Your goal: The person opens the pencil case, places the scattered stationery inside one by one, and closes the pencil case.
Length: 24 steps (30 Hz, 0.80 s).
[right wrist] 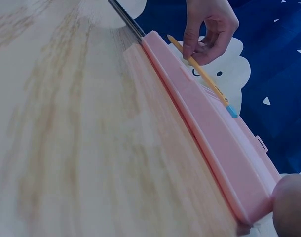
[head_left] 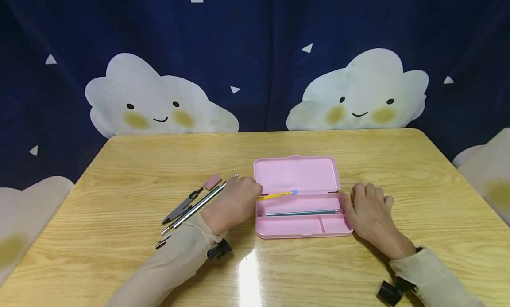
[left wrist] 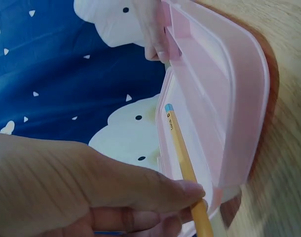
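My left hand (head_left: 235, 205) pinches a yellow pencil (left wrist: 179, 145) between thumb and fingers, its blue end pointing right over the opened pink pencil case (head_left: 288, 227). In the right wrist view the pencil's sharpened tip sticks out on the other side of the fingers. A dark green pencil (head_left: 303, 212) lies in the long compartment of the case. Beside the case's right end is my right hand (head_left: 370, 216), its thumb touching the edge and its fingers spread loosely outside it. The lid (head_left: 295, 176) is folded back, away from me.
Left of the case, partly behind my left forearm, lie a grey compass (head_left: 179, 209), a pink eraser (head_left: 213, 182) and several pencils or pens (head_left: 201, 204). A dark blue curtain (head_left: 255, 54) with clouds hangs behind the wooden table (head_left: 318, 276).
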Each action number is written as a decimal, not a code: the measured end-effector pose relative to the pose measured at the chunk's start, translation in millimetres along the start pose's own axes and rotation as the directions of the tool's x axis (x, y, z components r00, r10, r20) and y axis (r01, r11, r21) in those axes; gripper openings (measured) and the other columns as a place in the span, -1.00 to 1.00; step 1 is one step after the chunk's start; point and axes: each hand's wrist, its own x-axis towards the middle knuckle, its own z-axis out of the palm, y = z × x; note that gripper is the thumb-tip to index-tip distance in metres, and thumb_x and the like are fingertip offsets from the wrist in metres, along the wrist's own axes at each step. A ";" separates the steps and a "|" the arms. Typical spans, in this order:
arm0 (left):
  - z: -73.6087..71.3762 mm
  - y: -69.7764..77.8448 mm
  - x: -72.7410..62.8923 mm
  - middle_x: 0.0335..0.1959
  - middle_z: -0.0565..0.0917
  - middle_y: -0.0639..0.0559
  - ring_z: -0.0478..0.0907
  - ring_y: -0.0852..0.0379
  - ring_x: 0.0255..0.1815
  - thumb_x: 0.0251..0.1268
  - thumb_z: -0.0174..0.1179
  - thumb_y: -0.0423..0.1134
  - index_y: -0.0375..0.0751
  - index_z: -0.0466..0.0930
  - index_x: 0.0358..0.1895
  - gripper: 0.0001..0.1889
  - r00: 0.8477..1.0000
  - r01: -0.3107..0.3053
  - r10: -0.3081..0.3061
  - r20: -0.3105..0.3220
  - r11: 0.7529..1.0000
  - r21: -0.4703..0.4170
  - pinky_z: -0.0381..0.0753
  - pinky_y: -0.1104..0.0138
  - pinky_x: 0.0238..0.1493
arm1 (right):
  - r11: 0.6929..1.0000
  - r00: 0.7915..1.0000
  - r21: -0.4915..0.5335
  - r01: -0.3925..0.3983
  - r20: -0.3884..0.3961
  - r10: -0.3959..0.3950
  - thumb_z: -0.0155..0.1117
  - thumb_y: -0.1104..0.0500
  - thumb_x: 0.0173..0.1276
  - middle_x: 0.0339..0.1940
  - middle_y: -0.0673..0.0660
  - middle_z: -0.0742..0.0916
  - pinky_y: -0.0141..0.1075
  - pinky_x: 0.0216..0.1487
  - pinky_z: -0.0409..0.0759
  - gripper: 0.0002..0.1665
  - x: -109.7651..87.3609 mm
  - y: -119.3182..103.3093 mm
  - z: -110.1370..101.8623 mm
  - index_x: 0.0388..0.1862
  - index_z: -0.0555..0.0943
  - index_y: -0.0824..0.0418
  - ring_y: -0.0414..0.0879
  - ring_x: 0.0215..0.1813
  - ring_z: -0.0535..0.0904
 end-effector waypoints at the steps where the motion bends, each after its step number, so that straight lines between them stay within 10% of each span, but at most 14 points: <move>1: 0.1 1.2 0.7 -0.55 0.60 -0.05 0.53 0.03 -0.51 0.06 0.19 -0.54 -0.21 0.57 -0.55 -0.83 1.000 -0.006 0.006 0.002 1.000 -0.002 0.56 0.10 -0.37 | 1.000 1.000 0.000 -0.001 0.001 0.001 -0.13 -0.06 0.53 -0.47 0.20 0.36 0.03 -0.31 0.04 -0.58 -0.1 0.1 -0.2 -0.40 0.28 0.24 0.19 -0.34 0.25; 24: 5.0 26.5 18.9 -0.55 0.61 0.03 0.52 0.15 -0.53 0.10 0.23 -0.50 -0.12 0.54 -0.57 -0.79 0.993 -0.068 0.061 0.099 0.995 0.070 0.56 0.22 -0.45 | 1.000 1.000 -0.008 -0.002 -0.001 0.002 -0.13 -0.06 0.53 -0.47 0.19 0.35 0.00 -0.32 0.03 -0.58 -0.5 -0.9 -1.0 -0.41 0.28 0.24 0.19 -0.34 0.25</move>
